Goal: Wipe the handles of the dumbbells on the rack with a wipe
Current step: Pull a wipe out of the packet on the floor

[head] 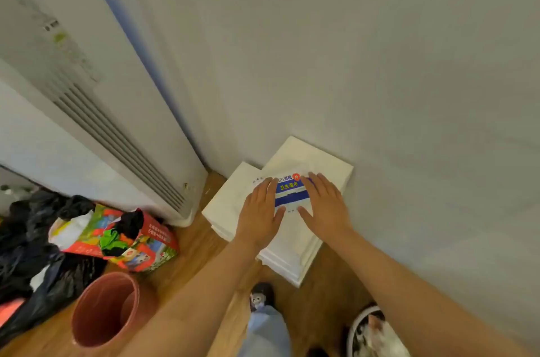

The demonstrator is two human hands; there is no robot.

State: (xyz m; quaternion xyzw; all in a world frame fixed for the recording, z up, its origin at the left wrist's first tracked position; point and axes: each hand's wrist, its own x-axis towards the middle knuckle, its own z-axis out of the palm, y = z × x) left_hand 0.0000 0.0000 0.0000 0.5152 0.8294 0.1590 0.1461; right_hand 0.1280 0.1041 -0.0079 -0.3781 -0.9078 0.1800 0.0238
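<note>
A white pack of wet wipes (pixel 291 191) with a blue label lies on a stack of white boards (pixel 309 160) in the corner by the wall. My left hand (pixel 258 210) lies flat on the pack's left side with straight fingers. Flat on its right side is my right hand (pixel 324 204), fingers spread. The label shows between the two hands. No dumbbells or rack are in view.
A tall white air conditioner (pixel 96 99) stands at the left against the wall. On the wooden floor lie a red bin (pixel 102 310), a colourful bag (pixel 128 236) and black plastic bags (pixel 26 242). My slippered foot (pixel 261 296) is below the stack.
</note>
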